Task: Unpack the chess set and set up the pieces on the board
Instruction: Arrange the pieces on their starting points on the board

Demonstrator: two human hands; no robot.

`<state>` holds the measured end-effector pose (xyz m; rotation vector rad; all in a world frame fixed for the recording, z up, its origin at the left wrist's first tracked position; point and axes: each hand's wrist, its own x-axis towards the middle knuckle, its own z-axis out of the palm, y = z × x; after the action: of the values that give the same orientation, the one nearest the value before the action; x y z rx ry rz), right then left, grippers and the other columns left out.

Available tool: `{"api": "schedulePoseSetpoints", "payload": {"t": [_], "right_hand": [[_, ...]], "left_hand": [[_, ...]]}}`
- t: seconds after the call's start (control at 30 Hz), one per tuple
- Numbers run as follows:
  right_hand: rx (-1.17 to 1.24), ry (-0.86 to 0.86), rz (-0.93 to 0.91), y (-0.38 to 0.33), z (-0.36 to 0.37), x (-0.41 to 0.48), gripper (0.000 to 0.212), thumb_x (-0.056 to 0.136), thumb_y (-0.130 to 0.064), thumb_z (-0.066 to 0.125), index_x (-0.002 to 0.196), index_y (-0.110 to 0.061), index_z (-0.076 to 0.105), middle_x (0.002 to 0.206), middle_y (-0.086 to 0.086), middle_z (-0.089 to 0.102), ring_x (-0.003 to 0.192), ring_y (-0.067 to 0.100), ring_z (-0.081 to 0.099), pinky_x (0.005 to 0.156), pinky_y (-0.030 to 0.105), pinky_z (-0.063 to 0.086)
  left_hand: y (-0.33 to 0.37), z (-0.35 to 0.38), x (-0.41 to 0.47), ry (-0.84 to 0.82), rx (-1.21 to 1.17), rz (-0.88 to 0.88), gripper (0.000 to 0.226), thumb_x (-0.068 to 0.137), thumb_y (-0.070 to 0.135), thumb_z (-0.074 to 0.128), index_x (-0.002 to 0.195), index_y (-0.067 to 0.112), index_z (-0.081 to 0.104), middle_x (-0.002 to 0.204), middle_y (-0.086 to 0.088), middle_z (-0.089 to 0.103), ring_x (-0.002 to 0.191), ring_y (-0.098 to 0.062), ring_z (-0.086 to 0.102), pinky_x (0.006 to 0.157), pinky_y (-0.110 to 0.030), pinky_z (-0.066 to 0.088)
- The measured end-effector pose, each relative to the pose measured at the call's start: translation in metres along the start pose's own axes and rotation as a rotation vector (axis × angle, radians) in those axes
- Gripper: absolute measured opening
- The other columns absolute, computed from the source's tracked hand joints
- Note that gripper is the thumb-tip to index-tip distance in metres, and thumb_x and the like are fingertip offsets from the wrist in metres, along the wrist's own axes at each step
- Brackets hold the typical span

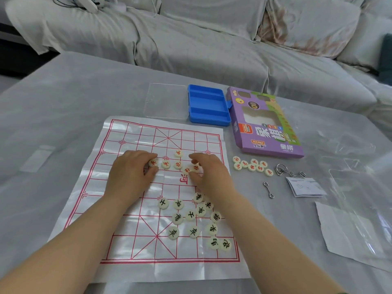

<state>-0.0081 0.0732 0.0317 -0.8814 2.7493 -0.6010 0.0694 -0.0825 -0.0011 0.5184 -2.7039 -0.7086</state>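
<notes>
Red chess pieces [177, 165] between left hand [129, 174] and right hand [210, 172], on board [131, 240]

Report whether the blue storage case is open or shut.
Open. The blue case lies with its clear lid flat on the table beside it, and its three compartments show bare.

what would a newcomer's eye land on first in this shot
The white board with its red grid fills the middle of the table, and both hands work at its centre: the left hand pinches a red-lettered piece, while the right hand curls over others. Black-lettered pieces lie scattered on the board's near right part. A purple box sits beside an open blue case beyond its far right corner.
</notes>
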Motion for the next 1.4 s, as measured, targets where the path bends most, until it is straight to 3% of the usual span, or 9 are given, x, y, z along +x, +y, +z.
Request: {"api": "schedulePoseSetpoints", "payload": {"t": [0.27, 0.43, 0.57, 0.67, 0.8, 1.0, 1.13, 1.3, 1.4], "right_hand": [[-0.115, 0.159, 0.12, 0.068, -0.027, -0.047, 0.031, 0.093, -0.018, 0.047, 0.123, -0.014, 0.054, 0.128, 0.001, 0.053, 0.122, 0.018, 0.04, 0.099, 0.021, 0.025], [-0.1, 0.447, 0.23, 0.124, -0.027, -0.069, 0.012, 0.071, -0.009, 0.066, 0.082, -0.004, 0.068, 0.086, 0.013, 0.066, 0.081, 0.037, 0.061, 0.076, 0.023, 0.034], [-0.041, 0.449, 0.296, 0.134, -0.024, -0.065, 0.026, 0.074, -0.022, 0.06, 0.088, -0.001, 0.068, 0.092, 0.016, 0.064, 0.088, 0.037, 0.058, 0.082, 0.031, 0.036], [0.001, 0.416, 0.313, 0.133, -0.026, -0.06, 0.039, 0.072, -0.028, 0.053, 0.095, 0.0, 0.066, 0.101, 0.016, 0.063, 0.097, 0.036, 0.056, 0.088, 0.038, 0.04], [-0.086, 0.421, 0.256, 0.137, -0.029, -0.049, 0.035, 0.075, -0.022, 0.059, 0.1, 0.0, 0.065, 0.105, 0.019, 0.063, 0.097, 0.039, 0.058, 0.088, 0.042, 0.045], [-0.186, 0.221, 0.194, 0.139, -0.042, -0.021, 0.045, 0.093, -0.024, 0.044, 0.137, -0.015, 0.038, 0.144, 0.004, 0.034, 0.131, 0.024, 0.032, 0.108, 0.031, 0.022], [-0.207, 0.183, 0.202, 0.142, -0.042, -0.015, 0.039, 0.091, -0.023, 0.046, 0.129, -0.016, 0.047, 0.132, 0.005, 0.047, 0.122, 0.026, 0.038, 0.1, 0.028, 0.025], [-0.126, 0.126, 0.183, 0.144, -0.049, -0.013, 0.031, 0.09, -0.02, 0.051, 0.119, -0.013, 0.057, 0.124, 0.007, 0.052, 0.118, 0.025, 0.042, 0.098, 0.026, 0.028], [-0.103, 0.1, 0.15, 0.144, -0.052, -0.016, 0.027, 0.088, -0.018, 0.054, 0.113, -0.01, 0.06, 0.12, 0.008, 0.052, 0.114, 0.024, 0.046, 0.094, 0.025, 0.032]], "left_hand": [[0.008, -0.005, -0.004, -0.077, 0.038, -0.025, 0.034, 0.087, 0.02, 0.058, 0.119, 0.008, 0.059, 0.119, -0.01, 0.06, 0.111, -0.029, 0.048, 0.094, -0.037, 0.034], [0.022, -0.013, -0.002, -0.062, 0.001, -0.056, 0.033, 0.088, 0.02, 0.057, 0.118, 0.007, 0.059, 0.123, -0.014, 0.058, 0.117, -0.032, 0.046, 0.098, -0.039, 0.031], [0.062, -0.014, 0.005, -0.079, -0.038, 0.028, 0.031, 0.089, 0.023, 0.054, 0.118, 0.014, 0.059, 0.127, -0.005, 0.054, 0.122, -0.023, 0.042, 0.1, -0.032, 0.028], [0.099, 0.004, 0.013, -0.217, -0.016, 0.156, 0.031, 0.091, 0.029, 0.05, 0.12, 0.02, 0.056, 0.123, 0.004, 0.054, 0.113, -0.013, 0.045, 0.09, -0.023, 0.033], [0.141, 0.04, 0.026, -0.361, 0.08, 0.224, 0.04, 0.093, 0.031, 0.047, 0.132, 0.024, 0.043, 0.14, 0.006, 0.04, 0.127, -0.012, 0.036, 0.101, -0.028, 0.032], [0.159, 0.078, 0.046, -0.45, 0.228, 0.294, 0.062, 0.091, 0.038, 0.049, 0.144, 0.023, 0.021, 0.152, 0.0, 0.017, 0.138, -0.019, 0.016, 0.109, -0.032, 0.022], [0.161, 0.089, 0.055, -0.451, 0.263, 0.348, 0.06, 0.09, 0.043, 0.047, 0.142, 0.022, 0.025, 0.148, 0.001, 0.027, 0.133, -0.019, 0.024, 0.106, -0.031, 0.025], [0.158, 0.09, 0.053, -0.422, 0.19, 0.354, 0.04, 0.091, 0.034, 0.05, 0.128, 0.021, 0.049, 0.129, 0.002, 0.049, 0.118, -0.016, 0.039, 0.095, -0.028, 0.035], [0.155, 0.083, 0.05, -0.429, 0.159, 0.33, 0.037, 0.091, 0.03, 0.051, 0.127, 0.018, 0.051, 0.127, 0.0, 0.051, 0.116, -0.017, 0.043, 0.095, -0.029, 0.037]]}}
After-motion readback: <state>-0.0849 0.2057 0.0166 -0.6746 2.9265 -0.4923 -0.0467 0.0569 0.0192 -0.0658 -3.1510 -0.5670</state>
